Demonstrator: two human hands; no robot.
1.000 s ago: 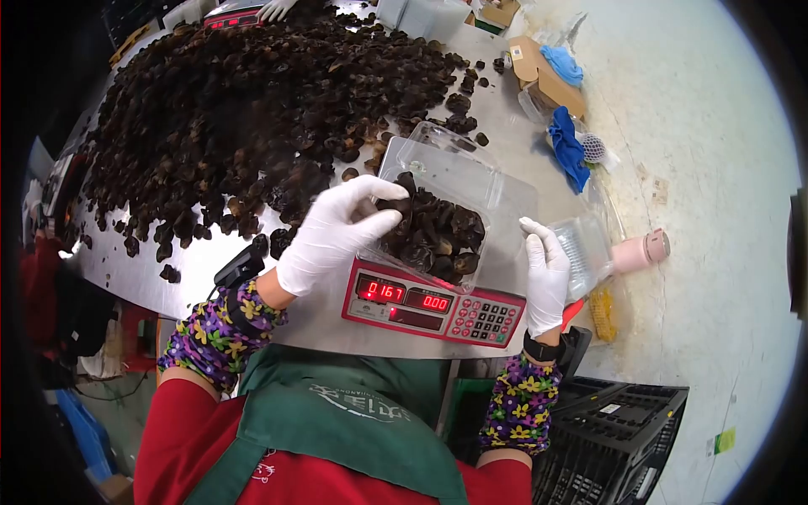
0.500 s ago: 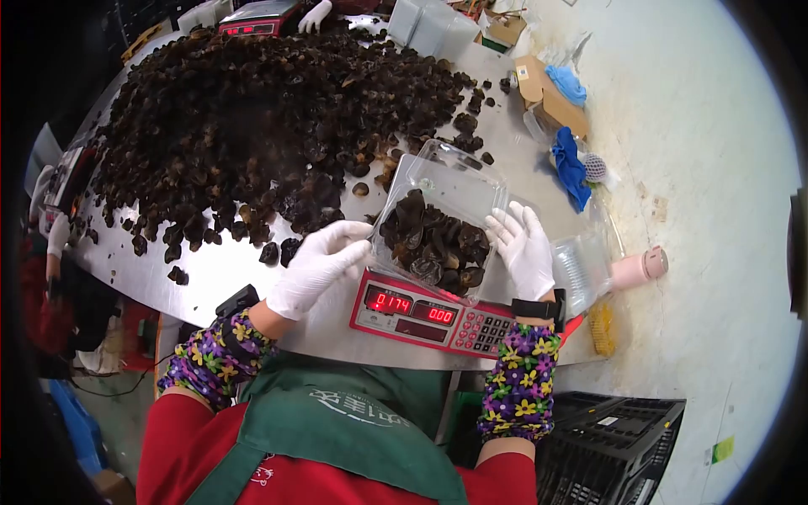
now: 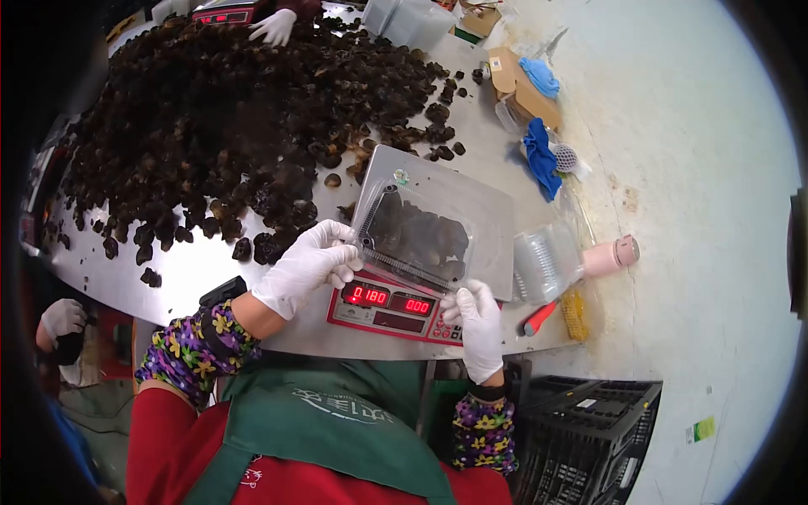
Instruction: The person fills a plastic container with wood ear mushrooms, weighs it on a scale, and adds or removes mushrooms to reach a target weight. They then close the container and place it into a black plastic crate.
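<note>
Heaps of dark dried mushrooms (image 3: 227, 109) cover most of the big metal table (image 3: 194, 269). Near the front edge sits a red scale (image 3: 391, 305) with a shiny metal plate on top. Its red numbers glow. A clear plastic box (image 3: 414, 237) rests on that plate, filled with dark mushrooms, and its lid is folded down over them.

The person wears white gloves and flowery sleeves. The left hand (image 3: 310, 263) is curled against the left edge of the box, fingers bent and pressing on the rim. The right hand (image 3: 477, 318) is at the front right corner of the box, fingers pinched close at the lid edge, just above the scale's buttons.

Just beside the scale lies a stack of empty clear boxes (image 3: 543, 263), and past it a pink bottle (image 3: 608, 256) on its side. A blue cloth (image 3: 540, 158) lies farther back. Another person's gloved hand (image 3: 273, 27) is at the far end of the table.

The box looks quite full, so a mushroom could get caught in the rim and keep the lid from snapping shut. Pushing hard on one side might tip the box off the plate. A finger might also bump a button.
</note>
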